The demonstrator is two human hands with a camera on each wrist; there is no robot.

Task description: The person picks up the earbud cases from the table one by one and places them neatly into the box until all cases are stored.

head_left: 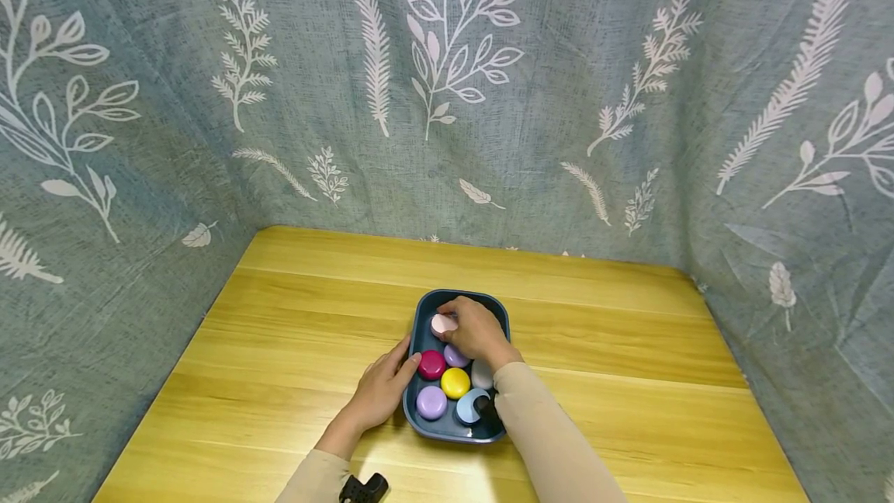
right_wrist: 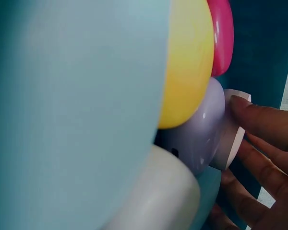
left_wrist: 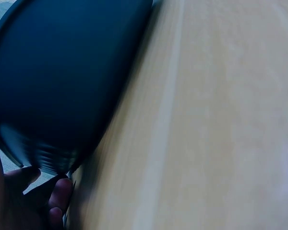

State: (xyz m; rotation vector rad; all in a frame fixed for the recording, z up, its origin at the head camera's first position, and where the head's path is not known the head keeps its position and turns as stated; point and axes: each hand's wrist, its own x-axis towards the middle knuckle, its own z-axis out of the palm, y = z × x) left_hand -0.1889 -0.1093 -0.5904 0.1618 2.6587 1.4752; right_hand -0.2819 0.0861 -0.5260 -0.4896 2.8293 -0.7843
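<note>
A dark blue tray (head_left: pixel 454 436) with rounded corners stands on the table, holding several glossy round pieces. My right hand (head_left: pixel 478 330) reaches into its far end and pinches a pale pink round piece (head_left: pixel 443 324) with a flat face. In the right wrist view, that pink piece (right_wrist: pixel 230 136) sits between thumb and fingers, right beside a lilac piece (right_wrist: pixel 201 129). My left hand (head_left: pixel 380 386) holds the tray's left side, thumb over the rim and fingers along the outer wall. The left wrist view shows its fingertips (left_wrist: pixel 61 192) at the tray's wall (left_wrist: pixel 62 81).
Nearer in the tray lie a crimson piece (head_left: pixel 431 365), a yellow piece (head_left: pixel 455 383), another lilac piece (head_left: pixel 431 403), a light blue piece (head_left: pixel 466 408) and a whitish piece (head_left: pixel 480 375). The wooden table (head_left: pixel 314 309) meets patterned curtains (head_left: pixel 391 177) at the back and sides.
</note>
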